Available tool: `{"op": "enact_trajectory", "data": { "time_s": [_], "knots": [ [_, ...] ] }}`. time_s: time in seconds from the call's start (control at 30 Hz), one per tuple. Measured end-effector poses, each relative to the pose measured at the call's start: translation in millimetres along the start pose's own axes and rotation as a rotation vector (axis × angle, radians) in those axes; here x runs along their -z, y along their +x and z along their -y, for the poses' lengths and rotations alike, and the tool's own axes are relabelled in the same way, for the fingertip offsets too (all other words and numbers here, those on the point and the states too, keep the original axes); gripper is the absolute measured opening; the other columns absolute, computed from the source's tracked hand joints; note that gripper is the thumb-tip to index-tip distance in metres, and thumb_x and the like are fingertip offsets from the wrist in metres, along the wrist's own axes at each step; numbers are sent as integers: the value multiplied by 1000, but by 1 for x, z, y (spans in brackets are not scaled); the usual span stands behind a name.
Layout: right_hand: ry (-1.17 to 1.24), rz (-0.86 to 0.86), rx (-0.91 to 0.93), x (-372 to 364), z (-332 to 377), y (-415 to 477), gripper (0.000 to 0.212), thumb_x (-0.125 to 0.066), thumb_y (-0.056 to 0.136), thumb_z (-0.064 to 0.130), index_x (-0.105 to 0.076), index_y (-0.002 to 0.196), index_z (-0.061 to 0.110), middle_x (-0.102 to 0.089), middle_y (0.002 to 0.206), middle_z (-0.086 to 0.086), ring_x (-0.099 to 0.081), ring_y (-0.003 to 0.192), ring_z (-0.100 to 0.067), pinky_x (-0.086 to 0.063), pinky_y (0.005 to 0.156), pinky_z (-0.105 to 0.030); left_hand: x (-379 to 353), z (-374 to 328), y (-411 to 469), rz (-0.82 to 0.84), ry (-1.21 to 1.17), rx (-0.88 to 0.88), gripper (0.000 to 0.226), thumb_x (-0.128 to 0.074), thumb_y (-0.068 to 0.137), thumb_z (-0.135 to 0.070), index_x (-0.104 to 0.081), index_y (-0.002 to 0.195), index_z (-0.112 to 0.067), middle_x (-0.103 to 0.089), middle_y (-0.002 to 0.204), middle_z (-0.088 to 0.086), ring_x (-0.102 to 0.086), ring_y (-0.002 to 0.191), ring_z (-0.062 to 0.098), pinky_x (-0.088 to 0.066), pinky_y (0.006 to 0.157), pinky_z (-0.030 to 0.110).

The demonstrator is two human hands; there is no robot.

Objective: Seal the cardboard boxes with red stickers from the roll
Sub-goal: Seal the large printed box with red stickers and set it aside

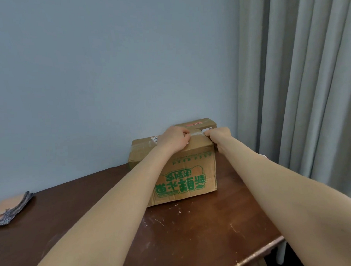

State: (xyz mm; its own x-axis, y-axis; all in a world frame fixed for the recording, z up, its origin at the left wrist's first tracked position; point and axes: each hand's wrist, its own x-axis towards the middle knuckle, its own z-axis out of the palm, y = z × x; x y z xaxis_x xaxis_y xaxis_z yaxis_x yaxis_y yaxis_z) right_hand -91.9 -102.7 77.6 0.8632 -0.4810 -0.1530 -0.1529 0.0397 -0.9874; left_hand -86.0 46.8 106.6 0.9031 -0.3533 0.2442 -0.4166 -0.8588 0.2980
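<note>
Head view: your left hand (174,138) and right hand (219,136) sit on top of the box (192,172), which stands at the counter's (195,232) far edge, toward its right corner. Both hands' fingers (183,132) curl down at the taped seam; you can't tell whether they pinch anything. Just behind stands a smaller box (207,124) with a red sticker (194,123) on top.

Bare left grip (174,140), bare right grip (219,136), bare slim forearms (113,206)
</note>
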Motion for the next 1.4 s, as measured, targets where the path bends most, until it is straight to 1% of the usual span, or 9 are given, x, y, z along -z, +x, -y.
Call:
{"op": "enact_trajectory", "data": {
  "time_s": [0.2,0.43,0.53,0.7,0.8,0.93,1.13,1.27,1.4],
  "knots": [
    [16,23,11,11,2,-5,17,-65,85,2,-58,70,7,-59,72,-9,-51,58,-17,-42,49,-25,-4,-7,-1,-30,34,-23,32,-36,99,-23,-68,105,-25,-63,119,4,-56,109,26,-47,94,42],
    [-83,-98,93,47,0,-8,15,-74,75,12,-64,81,2,-67,83,-14,-58,66,-23,-49,59,-31,-11,-47,-8,-110,-15,-108,28,-46,98,-24,-65,117,-14,-63,120,5,-58,109,25,-49,87,36],
    [-137,-157,113,68,-4,-13,30,-72,75,18,-67,97,-2,-67,90,-14,-56,68,-23,-47,58,-28,-17,-71,-12,-174,-49,-190,17,-54,94,-25,-68,99,-15,-65,109,3,-60,100,22,-46,74,31],
    [-270,-260,118,107,-16,-23,27,-63,80,21,-68,95,-1,-62,83,-11,-50,60,-21,-43,57,-29,-43,-111,-28,-196,-145,-352,19,-56,94,-24,-58,80,-12,-63,87,3,-57,82,21,-39,66,30],
    [-328,-268,141,123,-31,-27,29,-61,86,22,-69,106,3,-67,98,-13,-62,86,-27,-51,76,-34,-72,-122,-38,-88,-139,-356,23,-48,99,-22,-59,81,-11,-60,83,6,-60,84,25,-38,65,32],
    [-388,-199,158,136,-51,-34,54,-59,87,10,-47,140,10,-54,136,-11,-56,114,-26,-46,89,-31,-106,-115,-38,69,-112,-194,20,-47,97,-14,-64,109,-12,-66,110,8,-61,100,25,-49,80,34],
    [-587,-58,249,141,-71,-31,62,-49,90,7,-34,148,22,-44,145,-13,-60,106,-28,-45,73,-27,-122,-96,-36,172,-52,-115,28,-51,96,-18,-59,122,-12,-60,125,9,-55,116,26,-47,96,36],
    [-721,20,307,138,-74,-25,67,-46,87,0,-36,147,29,-37,150,-9,-56,114,-31,-50,78,-31,-124,-93,-33,197,-73,-94,26,-58,92,-21,-61,118,-15,-60,123,6,-56,114,24,-48,95,37],
    [-777,31,299,136,-80,-19,58,-46,91,-2,-47,140,29,-40,147,-10,-59,108,-30,-50,63,-23,-128,-98,-31,182,-262,-91,21,-67,87,-23,-65,106,-17,-64,112,2,-59,102,18,-49,86,31]
  ]
}}
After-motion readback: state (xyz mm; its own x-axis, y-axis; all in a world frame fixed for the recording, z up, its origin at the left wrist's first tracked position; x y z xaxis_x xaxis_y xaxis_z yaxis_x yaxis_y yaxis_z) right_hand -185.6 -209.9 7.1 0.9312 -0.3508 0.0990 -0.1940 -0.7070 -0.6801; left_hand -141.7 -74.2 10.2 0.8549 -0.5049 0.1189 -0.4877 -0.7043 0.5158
